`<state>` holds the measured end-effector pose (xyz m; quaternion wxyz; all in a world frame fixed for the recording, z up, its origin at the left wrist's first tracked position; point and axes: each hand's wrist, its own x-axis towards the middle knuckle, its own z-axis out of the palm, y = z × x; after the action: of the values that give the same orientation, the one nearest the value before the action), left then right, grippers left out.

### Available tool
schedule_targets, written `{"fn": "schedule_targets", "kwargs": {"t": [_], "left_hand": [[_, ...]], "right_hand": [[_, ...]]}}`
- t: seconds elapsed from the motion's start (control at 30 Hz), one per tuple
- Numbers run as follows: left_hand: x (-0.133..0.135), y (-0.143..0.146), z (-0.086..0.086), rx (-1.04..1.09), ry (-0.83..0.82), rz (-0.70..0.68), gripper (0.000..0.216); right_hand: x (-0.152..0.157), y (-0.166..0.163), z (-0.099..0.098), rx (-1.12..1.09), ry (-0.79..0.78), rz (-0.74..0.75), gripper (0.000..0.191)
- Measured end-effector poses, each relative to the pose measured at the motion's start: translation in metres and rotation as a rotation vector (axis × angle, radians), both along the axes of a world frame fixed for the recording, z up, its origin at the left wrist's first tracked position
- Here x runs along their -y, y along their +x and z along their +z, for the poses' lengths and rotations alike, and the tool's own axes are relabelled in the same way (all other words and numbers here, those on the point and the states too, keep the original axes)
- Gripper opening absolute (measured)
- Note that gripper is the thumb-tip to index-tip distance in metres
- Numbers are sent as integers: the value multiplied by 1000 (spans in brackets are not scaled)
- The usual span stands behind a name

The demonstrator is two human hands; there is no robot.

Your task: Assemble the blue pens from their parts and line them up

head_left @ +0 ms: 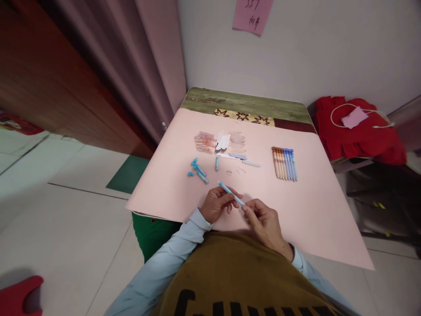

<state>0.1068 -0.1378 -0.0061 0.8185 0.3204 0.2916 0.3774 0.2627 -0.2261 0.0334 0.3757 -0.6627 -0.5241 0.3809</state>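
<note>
Between my two hands is a light blue pen (230, 192), tilted, its bright blue end up and to the left. My left hand (216, 204) pinches the barrel near that end. At the lower right end, the fingers of my right hand (263, 219) are closed on the same pen. Just beyond lie blue pen parts (201, 174) with small blue toppers (194, 162), and one short blue barrel piece (217, 163). A few tiny pieces (229, 172), too small to name, rest to the right of it.
White refills (222, 142) lie between two groups of clear barrels (204, 142). A row of brown and blue pens (284, 164) sits at the right. Pink paper (305, 215) covers the table against the wall. Red cloth (358, 131) with a white cable is beyond the right edge.
</note>
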Motion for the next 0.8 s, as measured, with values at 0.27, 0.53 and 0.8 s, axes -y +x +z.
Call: {"fn": "schedule_targets", "kwargs": {"t": [0.27,0.53,0.8], "left_hand": [[0,-1,2,-24,-8,-13,30],[-1,-1,1,-8,-7,-12,31],[16,-2,11,-242,30,164,33]], "right_hand": [[1,-1,0,-131,-69,65,41],[-2,-5,4,-62,10,-16,32],[2,2,0,-8,21,-64,32]]}}
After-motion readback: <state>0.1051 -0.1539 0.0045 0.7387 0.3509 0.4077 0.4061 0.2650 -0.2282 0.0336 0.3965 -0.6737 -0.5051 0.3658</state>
